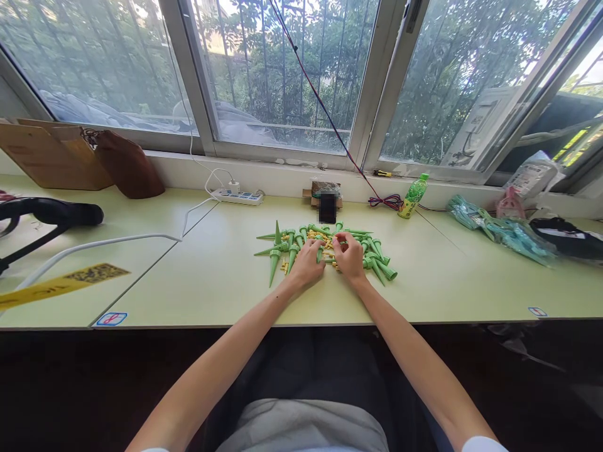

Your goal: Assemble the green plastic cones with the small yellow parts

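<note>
A heap of green cone-shaped plastic spikes (282, 250) lies on the pale green table (211, 282), mixed with several small yellow parts (320, 237). Both my hands rest on the middle of the heap. My left hand (308, 263) has its fingers curled down among the spikes and yellow parts; what it grips is hidden. My right hand (349, 254) is bent with fingers pinched together over the yellow parts, holding something too small to name. More green spikes (384, 269) stick out to the right of that hand.
A small dark object (327, 207) stands behind the heap, with a green bottle (413, 196) to its right. A white power strip (237, 196) and cable lie back left. Brown bags (127, 164) sit far left, teal plastic bags (504, 231) far right. Windows run behind.
</note>
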A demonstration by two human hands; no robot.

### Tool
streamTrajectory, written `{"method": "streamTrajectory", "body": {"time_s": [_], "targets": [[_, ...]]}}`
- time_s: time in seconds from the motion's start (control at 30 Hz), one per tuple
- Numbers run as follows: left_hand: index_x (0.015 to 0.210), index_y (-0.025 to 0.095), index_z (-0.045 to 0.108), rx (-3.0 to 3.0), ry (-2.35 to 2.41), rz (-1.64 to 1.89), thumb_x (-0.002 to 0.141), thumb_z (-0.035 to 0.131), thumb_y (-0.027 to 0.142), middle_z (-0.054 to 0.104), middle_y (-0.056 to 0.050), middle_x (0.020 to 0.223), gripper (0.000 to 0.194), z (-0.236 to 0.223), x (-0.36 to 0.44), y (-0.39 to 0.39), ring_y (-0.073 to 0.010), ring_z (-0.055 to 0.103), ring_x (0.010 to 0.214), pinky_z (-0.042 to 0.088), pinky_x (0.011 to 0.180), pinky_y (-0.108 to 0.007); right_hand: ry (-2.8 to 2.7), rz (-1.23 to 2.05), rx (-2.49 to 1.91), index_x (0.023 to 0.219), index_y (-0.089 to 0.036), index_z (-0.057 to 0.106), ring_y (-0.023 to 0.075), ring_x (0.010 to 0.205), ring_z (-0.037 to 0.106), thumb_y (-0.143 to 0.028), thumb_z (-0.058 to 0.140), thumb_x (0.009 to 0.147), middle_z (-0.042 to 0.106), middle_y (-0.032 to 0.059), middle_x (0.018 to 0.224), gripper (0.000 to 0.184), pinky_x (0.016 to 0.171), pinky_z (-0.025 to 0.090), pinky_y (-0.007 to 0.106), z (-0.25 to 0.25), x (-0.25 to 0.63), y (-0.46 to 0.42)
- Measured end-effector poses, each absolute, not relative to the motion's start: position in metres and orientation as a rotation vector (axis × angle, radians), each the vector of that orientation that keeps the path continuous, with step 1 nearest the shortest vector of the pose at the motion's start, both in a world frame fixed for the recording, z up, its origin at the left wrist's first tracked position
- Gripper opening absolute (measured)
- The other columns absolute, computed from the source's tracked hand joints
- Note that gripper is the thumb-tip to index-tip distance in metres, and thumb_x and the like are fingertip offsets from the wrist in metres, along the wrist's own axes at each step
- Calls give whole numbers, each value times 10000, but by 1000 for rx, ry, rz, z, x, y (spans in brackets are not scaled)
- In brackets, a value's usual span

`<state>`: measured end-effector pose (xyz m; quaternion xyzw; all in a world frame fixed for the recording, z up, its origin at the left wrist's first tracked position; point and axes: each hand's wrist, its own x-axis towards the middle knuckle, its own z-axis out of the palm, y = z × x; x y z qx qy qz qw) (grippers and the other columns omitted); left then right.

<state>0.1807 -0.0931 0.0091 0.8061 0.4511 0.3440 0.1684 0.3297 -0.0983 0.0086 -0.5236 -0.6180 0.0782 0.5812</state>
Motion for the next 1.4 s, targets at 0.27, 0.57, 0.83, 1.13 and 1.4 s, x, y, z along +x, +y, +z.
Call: {"method": "streamTrajectory", "body": {"time_s": [0.27,0.57,0.83,1.13,1.4], "targets": [[1183,192,547,2071,1124,1112,759,541,55,545,-93,1249,446,9,184,-91,-59,541,559,543,739,-306,-1426,246,-1203,925,-183,615,138,533,552,-410,505,919,682,47,814,253,589,469,287,10,329,-100],[1176,193,614,1931,952,1129,818,578,129,530,-91,1207,365,12,183,-89,-61,609,620,582,713,-288,-1446,304,-1086,910,-196,600,166,664,631,-423,520,931,675,40,788,242,649,519,290,15,326,-106],[1130,191,665,1932,907,1205,847,633,206,550,-80,1099,286,10,183,-88,-75,589,634,602,653,-283,-1458,307,-1099,914,-198,596,173,701,649,-444,508,938,687,50,815,263,670,538,297,15,325,-106],[1071,182,650,2066,894,1227,866,602,148,511,-72,1115,213,12,183,-92,-118,621,836,601,711,-252,-1443,307,-1088,904,-195,602,159,640,625,-442,515,931,677,35,769,263,623,520,285,16,324,-108],[1134,207,639,2152,816,1256,898,561,128,529,-80,1149,261,8,183,-91,-111,635,811,609,698,-261,-1424,292,-1089,887,-202,598,161,629,608,-452,512,930,665,31,749,268,606,510,284,16,324,-109]]}}
